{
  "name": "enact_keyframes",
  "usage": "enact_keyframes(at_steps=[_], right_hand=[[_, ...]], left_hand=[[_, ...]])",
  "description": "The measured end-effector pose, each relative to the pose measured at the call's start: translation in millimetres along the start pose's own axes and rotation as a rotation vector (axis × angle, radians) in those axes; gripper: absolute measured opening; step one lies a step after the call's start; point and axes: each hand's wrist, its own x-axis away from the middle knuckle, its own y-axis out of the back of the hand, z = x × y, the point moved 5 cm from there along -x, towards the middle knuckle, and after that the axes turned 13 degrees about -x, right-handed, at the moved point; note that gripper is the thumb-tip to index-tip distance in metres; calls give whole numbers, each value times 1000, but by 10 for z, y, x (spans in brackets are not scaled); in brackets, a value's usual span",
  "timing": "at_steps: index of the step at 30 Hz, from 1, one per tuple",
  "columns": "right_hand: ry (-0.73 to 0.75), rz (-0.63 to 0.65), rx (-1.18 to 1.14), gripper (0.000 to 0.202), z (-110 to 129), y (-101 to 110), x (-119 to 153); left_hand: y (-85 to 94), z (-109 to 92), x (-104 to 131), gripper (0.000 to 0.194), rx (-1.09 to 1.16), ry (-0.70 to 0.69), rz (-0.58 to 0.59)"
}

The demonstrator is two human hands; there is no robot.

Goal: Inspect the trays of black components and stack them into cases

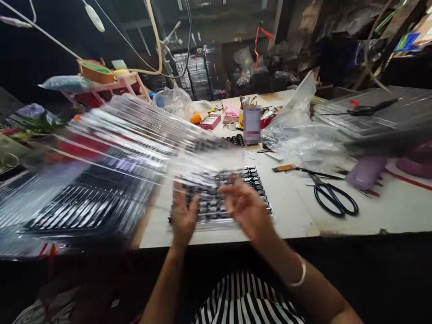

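A clear plastic tray [270, 204] holding rows of small black pieces [209, 204] lies on the white tabletop in front of me. My left hand [184, 213] is at the tray's left side, thumb and fingers apart, fingertips blurred. Over the tray's right half is my right hand [248, 209], fingers loosely bent and apart, with nothing visible in them; whether it touches the pieces I cannot tell. A ribbed clear plastic sheet [135, 130], smeared by motion, slants from the left down to the tray's far part, close to the left fingertips.
Black-handled scissors [334, 198] and an orange-handled cutter [285, 168] lie to the right. Crumpled clear plastic [303, 139] sits behind them, near a purple pouch [366, 173]. Stacked black-filled trays [74, 207] occupy the left. A phone-like panel [252, 123] stands at the back.
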Motion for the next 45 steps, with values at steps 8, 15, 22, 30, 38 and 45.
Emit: enact_keyframes(at_steps=[8, 15, 22, 30, 38, 45], right_hand=[[114, -154, 666, 27, 947, 775, -200], [19, -299, 780, 68, 817, 975, -173], [127, -337, 1287, 75, 1017, 1267, -123], [278, 10, 2295, 47, 738, 983, -281], [229, 173, 2460, 58, 586, 924, -247], [165, 524, 2236, 73, 903, 1102, 698]], left_hand=[[1160, 3, -129, 47, -37, 32, -175], [1006, 192, -186, 42, -230, 94, -80], [788, 88, -321, 45, -524, -3, 47], [554, 223, -433, 52, -1010, -122, 40], [572, 115, -273, 55, -1234, -208, 135], [1105, 80, 417, 54, -1321, -478, 540]])
